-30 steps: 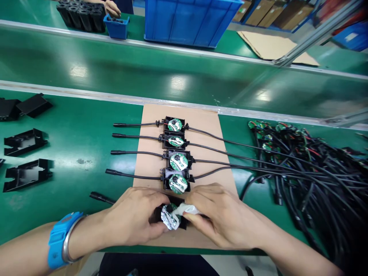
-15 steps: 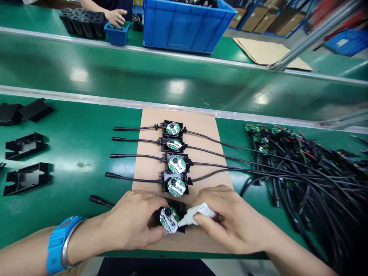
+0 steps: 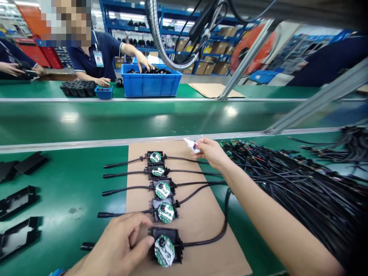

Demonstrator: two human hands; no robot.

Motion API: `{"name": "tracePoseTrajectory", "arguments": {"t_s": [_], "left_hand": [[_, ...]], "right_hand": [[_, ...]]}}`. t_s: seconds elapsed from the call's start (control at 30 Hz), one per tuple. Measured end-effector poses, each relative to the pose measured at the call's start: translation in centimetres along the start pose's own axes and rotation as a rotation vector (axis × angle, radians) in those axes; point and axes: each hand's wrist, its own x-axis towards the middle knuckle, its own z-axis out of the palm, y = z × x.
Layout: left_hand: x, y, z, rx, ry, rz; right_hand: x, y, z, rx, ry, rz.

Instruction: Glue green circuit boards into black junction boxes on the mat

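My right hand (image 3: 211, 151) grips a small white glue tube (image 3: 190, 145) above the far end of the cardboard sheet, its nozzle pointing left. My left hand (image 3: 123, 239) has thumb and forefinger apart at the left edge of the nearest black housing (image 3: 166, 230); whether the thumb touches it I cannot tell. On that housing lies a round green circuit board (image 3: 165, 251) with curved white paste strokes. Beyond it, several similar housings stand in a column, each with a pasted board (image 3: 166, 212) and cables leaving both sides.
Brown cardboard (image 3: 195, 218) lies under the housings. Black cables (image 3: 276, 172) with boards are heaped at right; black covers (image 3: 20, 201) lie at left. Across the green benches, a co-worker's hand reaches into a blue bin (image 3: 151, 85). A metal post (image 3: 244, 61) slants up at right.
My right hand has carried the tube from the nearest board to the sheet's far end. My left fingers have loosened from the nearest housing. The view has tilted up.
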Motion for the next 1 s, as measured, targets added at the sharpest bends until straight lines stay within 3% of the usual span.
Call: {"name": "tracePoseTrajectory", "arguments": {"t_s": [0.1, 0.2, 0.37, 0.5, 0.6, 0.7, 0.77, 0.8, 0.83, 0.87, 0.93, 1.0], "left_hand": [[-0.1, -0.4, 0.0, 0.031, 0.025, 0.019], [-0.1, -0.5, -0.1, 0.054, 0.038, 0.025], [0.0, -0.9, -0.3, 0.093, 0.049, 0.013], [0.0, -0.9, -1.1, 0.123, 0.042, -0.039], [-0.2, -0.2, -2.1, 0.135, 0.018, -0.033], [-0.6, 0.6, -2.6, 0.165, -0.08, 0.0], [-0.7, 0.9, -2.3, 0.209, -0.165, -0.021], [-0.7, 0.9, -2.1, 0.238, -0.197, -0.035], [-0.7, 0.8, -1.7, 0.264, -0.219, -0.042], [-0.7, 0.6, -1.3, 0.284, -0.227, -0.042], [-0.7, 0.3, -0.8, 0.286, -0.22, -0.021], [-1.0, 0.3, -0.6, 0.229, -0.177, -0.004]], "right_hand": [[4.5, 0.0, -0.7, -0.119, 0.11, 0.082], [6.9, 0.5, -1.2, -0.265, 0.207, 0.108], [7.7, 0.8, -1.5, -0.456, 0.276, 0.029], [6.8, -0.3, -1.8, -0.543, 0.3, -0.04], [3.5, -0.9, -1.8, -0.584, 0.342, -0.124], [-3.3, -0.4, -1.5, -0.593, 0.237, -0.328], [-8.9, 0.8, -1.3, -0.568, -0.174, -0.691], [-11.6, 1.7, -1.1, -0.56, -0.395, -0.782], [-13.9, 2.8, -0.8, -0.587, -0.555, -0.802], [-15.9, 4.0, -0.5, -0.611, -0.635, -0.772], [-18.5, 6.5, 0.4, -0.627, -0.631, -0.76], [-19.5, 8.6, 1.2, -0.594, -0.515, -0.827]]}}
